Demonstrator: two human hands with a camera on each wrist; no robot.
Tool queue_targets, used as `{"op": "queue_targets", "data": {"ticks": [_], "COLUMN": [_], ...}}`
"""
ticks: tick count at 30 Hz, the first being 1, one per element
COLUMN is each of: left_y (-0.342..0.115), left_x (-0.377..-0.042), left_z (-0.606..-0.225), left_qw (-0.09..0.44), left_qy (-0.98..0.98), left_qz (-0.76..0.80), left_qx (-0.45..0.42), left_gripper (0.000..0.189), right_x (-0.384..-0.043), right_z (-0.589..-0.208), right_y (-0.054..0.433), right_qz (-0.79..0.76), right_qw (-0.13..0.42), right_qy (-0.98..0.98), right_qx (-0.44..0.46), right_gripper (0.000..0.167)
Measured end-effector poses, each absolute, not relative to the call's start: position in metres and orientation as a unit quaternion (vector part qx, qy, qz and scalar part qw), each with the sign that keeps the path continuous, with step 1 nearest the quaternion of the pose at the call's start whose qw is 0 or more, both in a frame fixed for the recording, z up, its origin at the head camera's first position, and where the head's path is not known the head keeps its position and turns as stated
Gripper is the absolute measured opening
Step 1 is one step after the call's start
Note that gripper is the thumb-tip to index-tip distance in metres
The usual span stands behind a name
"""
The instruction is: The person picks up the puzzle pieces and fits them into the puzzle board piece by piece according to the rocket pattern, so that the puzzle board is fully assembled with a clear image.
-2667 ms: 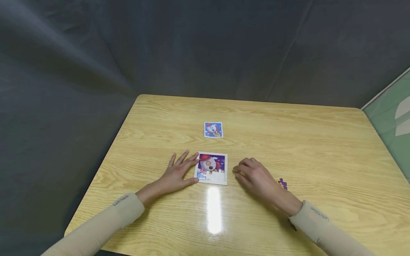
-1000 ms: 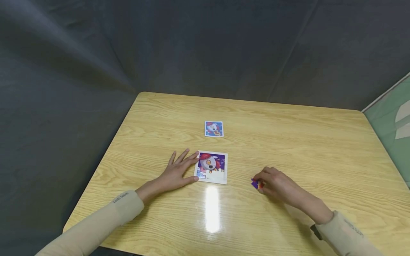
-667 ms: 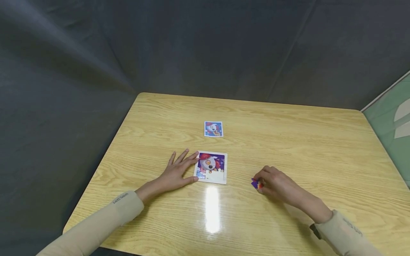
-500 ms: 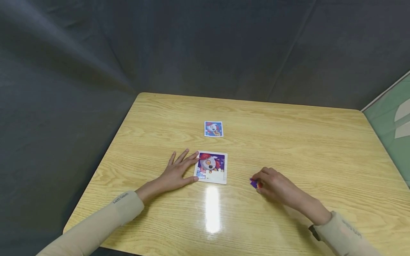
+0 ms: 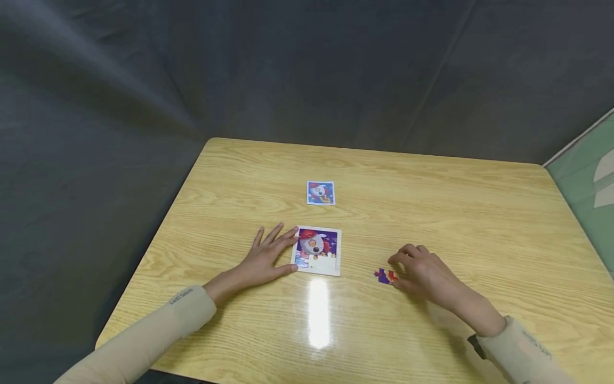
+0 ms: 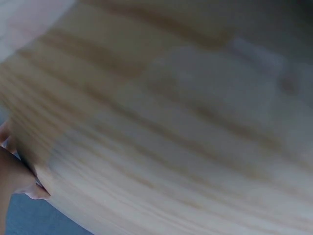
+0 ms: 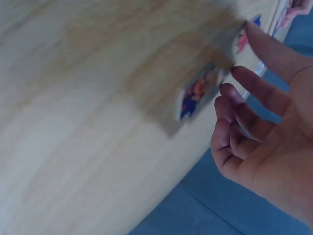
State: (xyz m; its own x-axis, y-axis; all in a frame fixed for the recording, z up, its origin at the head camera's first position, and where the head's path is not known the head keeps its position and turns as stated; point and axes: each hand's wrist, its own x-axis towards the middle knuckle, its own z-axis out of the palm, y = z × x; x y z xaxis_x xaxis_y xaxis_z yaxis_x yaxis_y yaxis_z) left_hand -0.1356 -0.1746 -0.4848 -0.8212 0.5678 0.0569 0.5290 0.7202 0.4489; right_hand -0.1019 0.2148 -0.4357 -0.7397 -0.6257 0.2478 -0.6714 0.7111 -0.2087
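My left hand (image 5: 263, 265) lies with fingers spread at the left edge of a white-framed jigsaw board (image 5: 337, 269). The board's upper part shows a round white character with red; its lower right area is bare white. To the right of the board, a purple and orange puzzle piece (image 5: 385, 276) lies on the table. My right hand (image 5: 428, 278) is beside that piece, thumb at its right edge and fingers held apart from it. In the right wrist view, a second puzzle piece (image 7: 198, 92) lies on the table near the fingertips; the hand hides it in the head view.
A small picture card (image 5: 321, 193) with a similar character lies beyond the board on the wooden table (image 5: 455, 213). Dark cloth (image 5: 312, 74) hangs behind and to the left. A green panel (image 5: 590, 181) stands at the far right.
My right hand moved from beside the board rightward and pinched a puzzle piece. Now its fingers have come off the piece, which lies on the table. My left hand stays at the board.
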Motion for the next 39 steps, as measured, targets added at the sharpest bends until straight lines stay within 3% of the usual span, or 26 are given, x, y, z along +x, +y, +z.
{"op": "queue_targets", "data": {"ticks": [15, 22, 25, 29, 39], "left_y": [-0.177, -0.176, -0.175, -0.175, -0.175], "left_x": [-0.136, -0.135, -0.135, -0.136, -0.136], "left_z": [-0.486, -0.488, -0.488, -0.485, -0.483], "left_qw": [0.039, 0.046, 0.043, 0.035, 0.041], "left_qy": [0.927, 0.928, 0.927, 0.927, 0.927], "left_qz": [0.231, 0.227, 0.226, 0.226, 0.226], "left_qx": [0.294, 0.292, 0.295, 0.296, 0.298], "left_gripper": [0.066, 0.067, 0.068, 0.067, 0.066], "right_x": [-0.112, -0.106, -0.099, -0.092, -0.090], "right_z": [-0.443, -0.438, -0.433, -0.428, -0.432], "right_y": [0.204, 0.201, 0.201, 0.200, 0.200], "right_qz": [0.171, 0.125, 0.085, 0.066, 0.103], "right_qw": [0.089, 0.089, 0.106, 0.088, 0.054], "right_qy": [-0.884, -0.914, -0.936, -0.955, -0.956], "right_qx": [0.426, 0.375, 0.324, 0.276, 0.269], "right_gripper": [0.041, 0.033, 0.035, 0.035, 0.030]}}
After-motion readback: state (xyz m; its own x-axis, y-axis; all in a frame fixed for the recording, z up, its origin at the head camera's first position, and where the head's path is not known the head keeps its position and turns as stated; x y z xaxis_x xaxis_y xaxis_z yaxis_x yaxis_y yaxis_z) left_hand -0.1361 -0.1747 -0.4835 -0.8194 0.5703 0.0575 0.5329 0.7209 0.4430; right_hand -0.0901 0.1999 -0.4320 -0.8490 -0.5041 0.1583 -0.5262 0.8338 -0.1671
